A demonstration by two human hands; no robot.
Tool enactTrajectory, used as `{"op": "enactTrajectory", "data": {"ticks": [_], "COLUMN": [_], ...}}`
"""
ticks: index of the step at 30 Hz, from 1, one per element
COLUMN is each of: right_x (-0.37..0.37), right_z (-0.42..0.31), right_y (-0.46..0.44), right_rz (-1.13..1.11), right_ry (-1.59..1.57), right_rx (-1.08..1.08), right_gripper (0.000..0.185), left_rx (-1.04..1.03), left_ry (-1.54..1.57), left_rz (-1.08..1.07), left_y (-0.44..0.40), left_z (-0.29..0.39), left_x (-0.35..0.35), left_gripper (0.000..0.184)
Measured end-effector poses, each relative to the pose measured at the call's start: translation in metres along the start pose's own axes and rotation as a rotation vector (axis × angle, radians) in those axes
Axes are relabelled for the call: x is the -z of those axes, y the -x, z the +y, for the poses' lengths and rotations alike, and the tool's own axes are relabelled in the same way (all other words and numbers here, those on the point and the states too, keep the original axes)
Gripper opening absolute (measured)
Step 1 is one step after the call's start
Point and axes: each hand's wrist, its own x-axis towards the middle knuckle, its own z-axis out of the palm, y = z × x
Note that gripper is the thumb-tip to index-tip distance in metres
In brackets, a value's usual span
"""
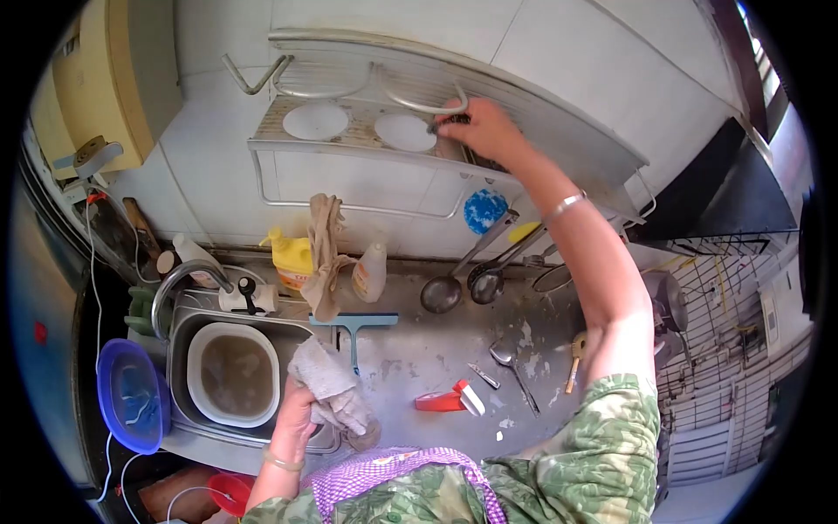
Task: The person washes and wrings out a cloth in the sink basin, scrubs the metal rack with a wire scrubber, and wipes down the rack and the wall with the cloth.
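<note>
My left hand (295,410) is closed round a damp-looking greyish cloth (327,384), held at the front right corner of the sink. Up at the wall rack (362,127), my right hand (484,131) reaches in beside the right one of two round openings (406,133). Its fingers are pinched on something small and dark (452,120), too unclear to name. A bent metal rail (428,106) of the rack runs just above those fingers. Below hang a blue scrubber (485,211) and several ladles (442,293).
A white basin (196,375) of murky water stands in the sink under the tap (166,301). On the steel counter (401,349) lie a squeegee (353,327), a red-and-white clip-like item (445,400), a spoon (515,371) and a brush (575,362). Bottles (370,272) stand behind.
</note>
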Motion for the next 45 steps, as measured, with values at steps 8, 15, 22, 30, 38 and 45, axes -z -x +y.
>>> {"op": "enactTrajectory", "data": {"ticks": [8,15,22,30,38,45], "right_x": [0.014,0.015,0.063,-0.066,-0.076,0.057], "right_z": [-0.007,0.006,-0.016,0.013,-0.091,-0.016], "right_y": [0.03,0.001,0.132,0.22,0.227,0.165], "right_rz": [-0.085,0.151,0.253,-0.226,0.084,0.697], "right_ry": [0.01,0.215,-0.389,-0.068,-1.025,-0.766], "right_rx": [0.151,-0.043,-0.099,-0.082,-0.023,-0.046], "right_gripper": [0.023,0.027,0.022,0.04,0.087,0.037], "left_rx": [-0.055,-0.141,-0.19,-0.219,-0.43,-0.818], "left_ry": [0.127,0.022,0.075,0.002,-0.178,-0.593], "left_rz": [-0.065,0.017,0.084,-0.084,-0.458,-0.492], "left_y": [0.015,0.028,0.033,0.005,-0.01,-0.004], "left_z": [0.01,0.013,0.018,0.025,0.039,0.063], "left_x": [0.02,0.002,0.022,-0.04,-0.193,-0.241], "left_gripper": [0.055,0.053,0.051,0.052,0.069,0.065]}}
